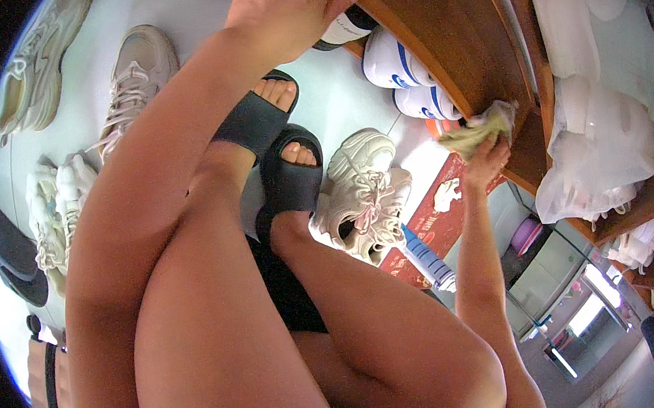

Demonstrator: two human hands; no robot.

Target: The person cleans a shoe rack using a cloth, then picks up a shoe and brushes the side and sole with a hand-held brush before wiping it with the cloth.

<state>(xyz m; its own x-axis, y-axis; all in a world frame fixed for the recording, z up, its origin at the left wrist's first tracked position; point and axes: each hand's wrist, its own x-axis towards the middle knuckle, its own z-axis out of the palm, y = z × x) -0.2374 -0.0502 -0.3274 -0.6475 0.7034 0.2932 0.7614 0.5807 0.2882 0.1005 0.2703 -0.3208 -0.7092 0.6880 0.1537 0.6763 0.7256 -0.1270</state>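
My right hand [487, 160] grips a crumpled yellowish cloth [480, 130], which lies against the inner corner of a brown wooden shoe shelf [432, 11]. At the top of the view, my left hand [285, 13] is at the shelf's near edge, thumb spread from the fingers. The frame cuts off some of its fingertips, and I see nothing held in it. Below the shelf board are white shoes with blue trim [393, 59] and a black-and-white shoe [342, 28]. A plastic-wrapped white bundle [600, 101] rests on the shelf to the right.
Off-white sneakers [367, 188] stand beside my black slides [291, 172]. A blue-and-white tube-like object [427, 259] lies by a red mat [442, 207] with a crumpled white piece [447, 194]. More sneakers [135, 81] and dark slippers [10, 252] are on the floor at left.
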